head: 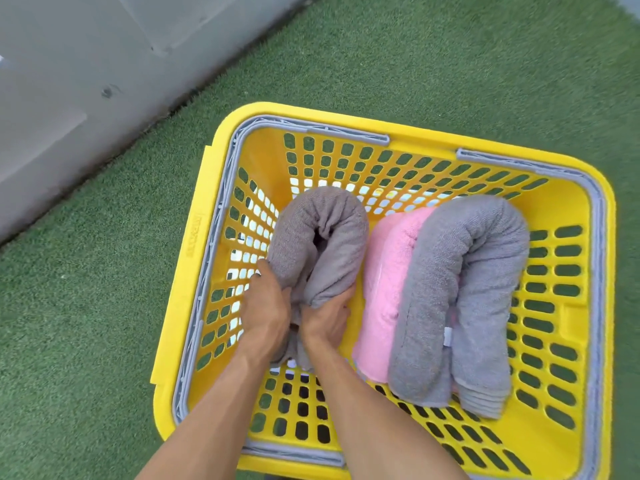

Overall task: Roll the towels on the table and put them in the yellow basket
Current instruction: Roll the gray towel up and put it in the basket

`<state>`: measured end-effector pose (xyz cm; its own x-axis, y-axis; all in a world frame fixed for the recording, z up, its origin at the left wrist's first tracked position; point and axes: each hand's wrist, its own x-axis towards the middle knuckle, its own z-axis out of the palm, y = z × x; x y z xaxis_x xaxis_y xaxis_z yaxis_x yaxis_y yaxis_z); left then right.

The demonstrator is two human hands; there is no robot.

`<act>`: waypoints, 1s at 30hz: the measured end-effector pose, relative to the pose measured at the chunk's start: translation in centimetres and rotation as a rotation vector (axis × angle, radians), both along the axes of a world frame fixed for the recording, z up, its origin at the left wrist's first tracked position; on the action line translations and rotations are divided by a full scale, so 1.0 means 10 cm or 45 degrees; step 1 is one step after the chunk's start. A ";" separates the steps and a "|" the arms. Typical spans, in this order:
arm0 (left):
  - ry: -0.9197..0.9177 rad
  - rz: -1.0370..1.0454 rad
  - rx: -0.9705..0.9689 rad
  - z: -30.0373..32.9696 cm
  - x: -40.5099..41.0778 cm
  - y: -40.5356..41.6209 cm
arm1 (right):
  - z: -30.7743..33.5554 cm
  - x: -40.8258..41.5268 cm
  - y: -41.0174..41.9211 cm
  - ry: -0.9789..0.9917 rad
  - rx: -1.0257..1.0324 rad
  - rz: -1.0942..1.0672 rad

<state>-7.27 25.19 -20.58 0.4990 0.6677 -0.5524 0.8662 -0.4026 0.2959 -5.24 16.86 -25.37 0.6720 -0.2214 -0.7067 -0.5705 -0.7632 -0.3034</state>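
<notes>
STEP: placing a rolled towel | left hand point(265, 306) and right hand point(325, 318) both grasp the bent brown-grey towel point(322, 233), low in the left half of the yellow basket point(207, 188) | pink towel point(384, 271) and grey towel point(460, 289) lie right | NEXT: likely settle it, let go.

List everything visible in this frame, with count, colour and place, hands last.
basket: one, yellow with grey rim handles, on the turf.
taupe towel: one, rolled and bent double, left part of the basket, held by both hands.
pink towel: one, in the basket between the two grey-toned towels.
grey towel: one, rolled and bent double, right part of the basket.
turf: green, around the basket.
pavement: grey, upper left.
left hand: grips the taupe towel.
right hand: grips the taupe towel.
</notes>
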 end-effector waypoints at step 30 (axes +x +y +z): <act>0.252 -0.114 0.099 0.01 -0.07 -0.22 | 0.56 0.07 -0.65 -0.413 -0.377 0.716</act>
